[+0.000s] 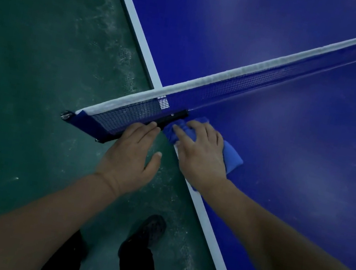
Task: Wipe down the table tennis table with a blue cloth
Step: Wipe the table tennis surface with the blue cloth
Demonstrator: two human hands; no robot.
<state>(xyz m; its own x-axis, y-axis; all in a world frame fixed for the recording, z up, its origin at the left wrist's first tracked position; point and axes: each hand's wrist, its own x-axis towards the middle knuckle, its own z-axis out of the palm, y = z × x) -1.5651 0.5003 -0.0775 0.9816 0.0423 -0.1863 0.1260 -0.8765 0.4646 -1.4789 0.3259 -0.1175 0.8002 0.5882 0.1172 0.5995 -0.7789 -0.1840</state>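
The right hand (203, 150) presses flat on a bunched blue cloth (232, 156), fingers spread over it, at the white-edged side of the blue worktop (291, 135), just beside the black net clamp (172, 118). The left hand (131, 155) is released, fingers extended, fingertips touching the lower edge of the net (240, 84) where it overhangs the worktop. The net post (67, 115) projects over the green floor (30, 61). A dark shoe (151, 229) stands on the floor below.
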